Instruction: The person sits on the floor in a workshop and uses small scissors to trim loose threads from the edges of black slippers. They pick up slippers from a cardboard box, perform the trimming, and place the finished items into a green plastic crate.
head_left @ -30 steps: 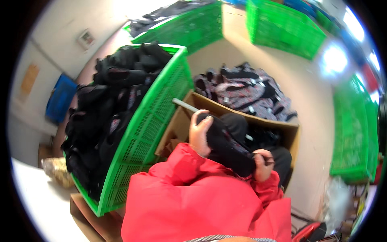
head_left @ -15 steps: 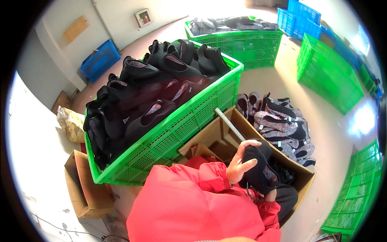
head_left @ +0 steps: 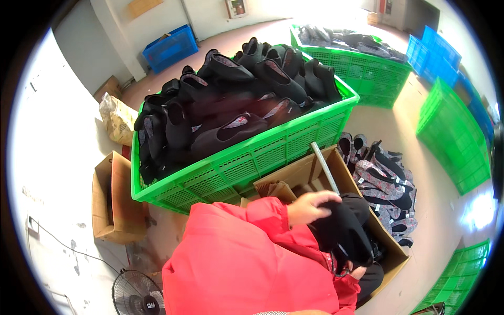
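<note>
A black fabric shoe [head_left: 344, 233] stands slantwise over my lap in front of my red jacket. My left hand [head_left: 310, 208] is at its upper end, slightly blurred, fingers stretched out and thumb apart. At its lower end my right hand [head_left: 358, 271] grips the shoe; only some fingers show, the rest being hidden by the shoe and my sleeve. An upright metal rod [head_left: 325, 167] rises from an open cardboard box [head_left: 395, 261] just beyond my left hand. Dark glossy material lies in the box, partly covered.
Ahead, a green crate [head_left: 247, 165] is heaped with black shoes. Grey patterned shoes [head_left: 386, 178] lie piled on the floor to the right. More green crates [head_left: 454, 137] and blue crates [head_left: 433, 55] stand beyond. A small cardboard box [head_left: 122, 197] and a fan [head_left: 137, 294] are at left.
The view has shifted. The black shoe has turned, so its patterned inside no longer shows and its dark outer side does. My left hand has lowered from a raised, spread pose toward the shoe's top.
</note>
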`<state>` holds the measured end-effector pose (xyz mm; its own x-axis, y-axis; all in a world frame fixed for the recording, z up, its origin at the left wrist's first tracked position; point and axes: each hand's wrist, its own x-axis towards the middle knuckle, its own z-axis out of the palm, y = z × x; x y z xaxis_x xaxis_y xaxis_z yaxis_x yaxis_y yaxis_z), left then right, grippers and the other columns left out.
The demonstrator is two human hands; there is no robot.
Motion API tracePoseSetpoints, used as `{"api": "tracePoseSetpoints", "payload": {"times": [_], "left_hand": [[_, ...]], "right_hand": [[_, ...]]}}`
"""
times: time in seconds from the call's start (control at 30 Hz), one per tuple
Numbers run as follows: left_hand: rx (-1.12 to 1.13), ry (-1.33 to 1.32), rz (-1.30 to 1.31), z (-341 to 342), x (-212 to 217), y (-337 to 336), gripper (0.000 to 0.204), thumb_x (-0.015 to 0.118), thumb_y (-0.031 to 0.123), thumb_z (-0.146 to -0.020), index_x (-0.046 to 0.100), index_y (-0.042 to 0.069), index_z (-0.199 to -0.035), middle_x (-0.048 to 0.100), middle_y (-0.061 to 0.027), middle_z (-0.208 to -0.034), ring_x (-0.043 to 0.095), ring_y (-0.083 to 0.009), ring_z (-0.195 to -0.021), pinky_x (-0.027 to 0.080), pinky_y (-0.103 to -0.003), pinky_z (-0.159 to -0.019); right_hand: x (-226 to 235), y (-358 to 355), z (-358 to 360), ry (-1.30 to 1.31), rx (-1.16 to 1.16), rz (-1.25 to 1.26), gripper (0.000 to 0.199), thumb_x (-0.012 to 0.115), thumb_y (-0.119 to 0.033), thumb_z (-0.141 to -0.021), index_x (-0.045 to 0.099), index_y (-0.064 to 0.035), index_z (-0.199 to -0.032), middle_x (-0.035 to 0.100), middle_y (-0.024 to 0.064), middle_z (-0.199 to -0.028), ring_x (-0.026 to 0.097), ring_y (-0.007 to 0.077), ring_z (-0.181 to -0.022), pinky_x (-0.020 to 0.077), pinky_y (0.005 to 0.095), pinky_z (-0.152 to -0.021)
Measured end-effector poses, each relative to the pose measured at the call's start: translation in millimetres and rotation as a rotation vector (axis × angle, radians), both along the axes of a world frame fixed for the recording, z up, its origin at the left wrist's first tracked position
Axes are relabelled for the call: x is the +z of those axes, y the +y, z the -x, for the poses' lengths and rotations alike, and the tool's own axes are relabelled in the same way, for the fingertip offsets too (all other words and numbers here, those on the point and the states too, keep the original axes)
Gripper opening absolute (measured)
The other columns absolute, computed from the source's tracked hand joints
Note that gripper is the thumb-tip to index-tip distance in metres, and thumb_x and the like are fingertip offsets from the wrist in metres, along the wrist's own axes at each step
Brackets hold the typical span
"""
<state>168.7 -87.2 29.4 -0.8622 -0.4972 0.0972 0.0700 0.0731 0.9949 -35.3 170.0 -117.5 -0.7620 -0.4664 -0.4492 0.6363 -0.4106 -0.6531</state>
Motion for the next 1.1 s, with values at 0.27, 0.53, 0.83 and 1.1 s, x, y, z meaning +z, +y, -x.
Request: {"api": "tracePoseSetpoints", "payload": {"times": [0.27, 0.53, 0.83, 1.1], "left_hand": [[0.888, 0.392, 0.040, -132, 91, -90, 0.040, 0.049, 0.000, -0.089, 0.054, 0.005, -0.128, 0.058, -0.0030, -0.106, 0.058, -0.0140, -0.099, 0.047, -0.027, -0.088], [1.591, -0.623, 1.107, -333, 67, -193, 0.037, 0.060, 0.014, -0.087, 0.063, 0.009, -0.123, 0.061, -0.0172, -0.117, 0.058, -0.0331, -0.108, 0.045, -0.041, -0.097], [1.111, -0.922, 1.264, -229, 69, -206, 0.062, 0.048, 0.050, -0.094, 0.037, 0.020, -0.147, 0.035, -0.0082, -0.153, 0.027, -0.0361, -0.142, 0.024, -0.059, -0.110], [0.680, -1.417, 1.073, -216, 10, -221, 0.075, 0.052, 0.054, -0.091, 0.019, 0.029, -0.153, 0.016, -0.0081, -0.160, 0.017, -0.0386, -0.145, 0.026, -0.065, -0.107]], "right_hand": [[-69, 15, 27, -0.204, 0.061, 0.023, 0.029, 0.056, -0.035, -0.097, 0.056, -0.0145, -0.118, 0.061, 0.0017, -0.085, 0.046, 0.0111, -0.048, 0.0287, 0.0213, -0.029], [-65, 2, 18, -0.176, -0.044, -0.043, 0.029, 0.055, -0.035, -0.097, 0.056, -0.0176, -0.120, 0.061, -0.0013, -0.091, 0.042, 0.0106, -0.044, 0.0281, 0.0218, -0.030], [-79, 10, 25, -0.184, 0.058, -0.182, 0.026, 0.053, -0.036, -0.097, 0.058, -0.0182, -0.117, 0.060, -0.0019, -0.082, 0.038, 0.0107, -0.039, 0.0267, 0.0239, -0.030], [-77, 11, 24, -0.193, 0.122, -0.213, 0.021, 0.058, -0.037, -0.094, 0.062, -0.0248, -0.111, 0.055, -0.0029, -0.067, 0.041, 0.0101, -0.041, 0.0273, 0.0217, -0.031]]}}
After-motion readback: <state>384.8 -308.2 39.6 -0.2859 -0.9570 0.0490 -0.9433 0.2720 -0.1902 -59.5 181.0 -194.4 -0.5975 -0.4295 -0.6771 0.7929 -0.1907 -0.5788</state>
